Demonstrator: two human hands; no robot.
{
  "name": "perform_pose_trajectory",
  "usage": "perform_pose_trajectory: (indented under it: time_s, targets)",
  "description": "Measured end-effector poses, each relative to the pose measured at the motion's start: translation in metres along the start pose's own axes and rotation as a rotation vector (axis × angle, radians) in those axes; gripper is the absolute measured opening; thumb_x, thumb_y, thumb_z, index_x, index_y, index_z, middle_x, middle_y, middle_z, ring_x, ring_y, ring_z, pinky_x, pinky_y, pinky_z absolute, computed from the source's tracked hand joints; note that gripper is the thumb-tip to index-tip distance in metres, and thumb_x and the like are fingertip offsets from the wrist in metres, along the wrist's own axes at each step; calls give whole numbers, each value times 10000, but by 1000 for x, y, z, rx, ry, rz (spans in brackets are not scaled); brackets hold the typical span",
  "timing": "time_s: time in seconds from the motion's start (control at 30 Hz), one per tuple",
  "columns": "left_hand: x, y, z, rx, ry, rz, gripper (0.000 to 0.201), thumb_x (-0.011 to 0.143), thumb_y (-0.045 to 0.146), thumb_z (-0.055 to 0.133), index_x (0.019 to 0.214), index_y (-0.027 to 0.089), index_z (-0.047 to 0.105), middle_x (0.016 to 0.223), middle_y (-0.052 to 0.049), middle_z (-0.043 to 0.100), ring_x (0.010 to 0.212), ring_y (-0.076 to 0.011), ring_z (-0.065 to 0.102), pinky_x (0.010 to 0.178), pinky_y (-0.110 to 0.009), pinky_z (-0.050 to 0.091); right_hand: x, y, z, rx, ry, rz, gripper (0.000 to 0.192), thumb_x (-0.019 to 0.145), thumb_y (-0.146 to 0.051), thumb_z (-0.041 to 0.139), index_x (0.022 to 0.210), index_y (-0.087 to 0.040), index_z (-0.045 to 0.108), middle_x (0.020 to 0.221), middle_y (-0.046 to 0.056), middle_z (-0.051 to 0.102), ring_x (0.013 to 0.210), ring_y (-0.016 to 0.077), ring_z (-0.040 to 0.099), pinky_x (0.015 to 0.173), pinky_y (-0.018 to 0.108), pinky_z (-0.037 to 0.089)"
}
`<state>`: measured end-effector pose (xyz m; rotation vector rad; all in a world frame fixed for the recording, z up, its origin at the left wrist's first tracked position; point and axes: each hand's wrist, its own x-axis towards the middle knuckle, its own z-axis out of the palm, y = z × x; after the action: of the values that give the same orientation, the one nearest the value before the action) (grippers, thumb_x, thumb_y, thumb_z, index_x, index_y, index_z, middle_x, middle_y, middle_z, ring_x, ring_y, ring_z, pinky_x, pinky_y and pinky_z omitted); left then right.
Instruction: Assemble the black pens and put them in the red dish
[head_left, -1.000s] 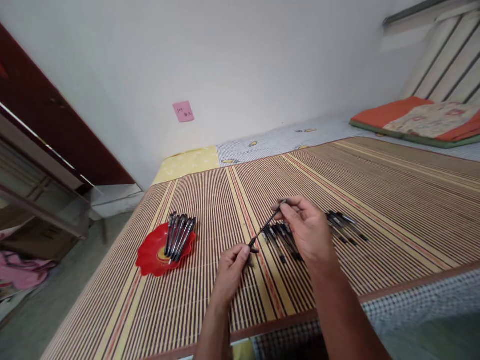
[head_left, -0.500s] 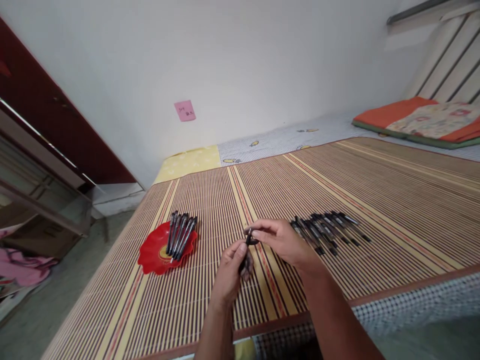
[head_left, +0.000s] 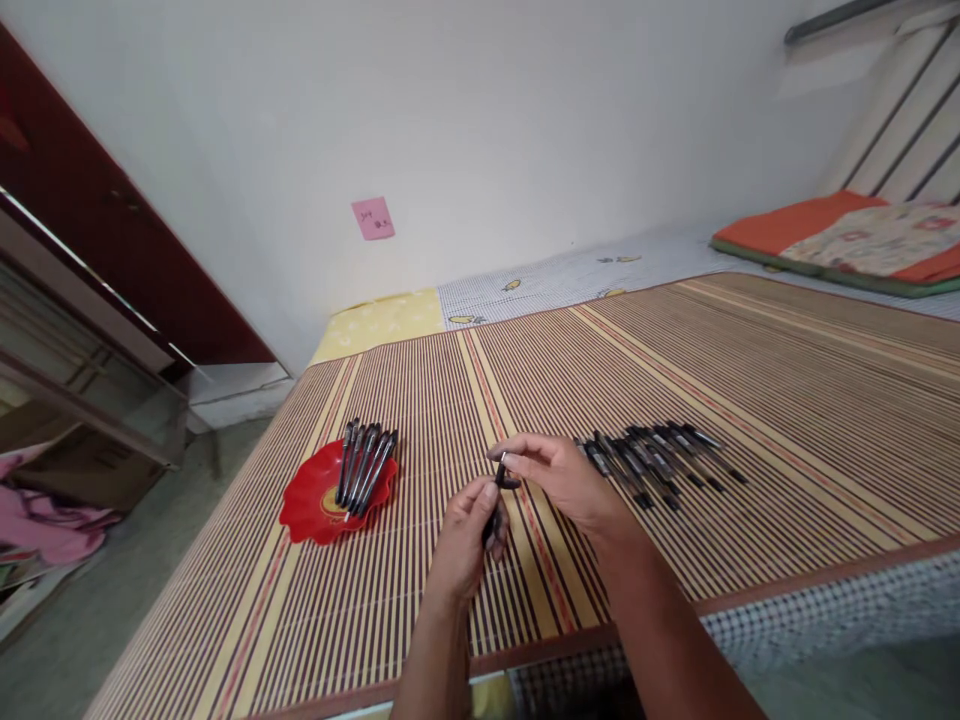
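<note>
My left hand (head_left: 466, 525) is closed around a black pen (head_left: 499, 480), which stands roughly upright above the mat. My right hand (head_left: 551, 470) pinches the pen's upper end between thumb and fingers, where a small light-coloured part shows. The lower part of the pen is mostly hidden by my left fingers. To the left, several black pens (head_left: 366, 465) lie side by side across a red scalloped plate (head_left: 304, 500). On the right, beyond my right wrist, several more black pens (head_left: 660, 460) lie in a loose row.
A striped bamboo mat (head_left: 390, 600) covers the bed under the pens. A folded orange and floral quilt (head_left: 817, 240) lies at the far right. Against the wall (head_left: 562, 120) hangs a pink note (head_left: 373, 218). A dark red door (head_left: 135, 220) stands at the left.
Both hands stay together on the pen, with only slight finger movement at its upper end. The whole view has shifted a little; the plate and loose pens rest as before.
</note>
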<state>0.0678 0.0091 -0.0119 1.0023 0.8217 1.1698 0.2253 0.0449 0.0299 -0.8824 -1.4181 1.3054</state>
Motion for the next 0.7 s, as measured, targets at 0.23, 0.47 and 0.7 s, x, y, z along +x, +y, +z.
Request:
perform_pose_trajectory:
  time_s: [0.23, 0.47, 0.7]
  targets:
    - [-2, -3, 8, 124, -51, -20, 389, 880, 525, 654, 733, 174, 577, 526, 63, 470, 412, -60, 369, 407, -185, 285, 4, 11, 10, 137, 30, 56, 313, 706, -347, 813, 965, -203, 715, 1038, 72, 736, 1024, 214, 679, 987, 413, 501]
    - [3, -2, 9, -9, 119, 65, 364, 865, 517, 681, 780, 183, 563, 521, 93, 388, 431, -60, 304, 404, -176, 240, 2, 4, 25, 293, -124, 44, 409, 824, -435, 739, 1180, -239, 705, 1288, 74, 693, 1287, 232, 578, 1178, 446, 354]
    - [4, 4, 2, -138, 216, 87, 364, 830, 478, 739, 767, 185, 532, 544, 87, 419, 460, -59, 312, 413, -157, 253, -3, -2, 14, 184, -131, 0, 423, 815, -460, 744, 1178, -245, 726, 1273, 77, 707, 1265, 246, 599, 1161, 492, 377]
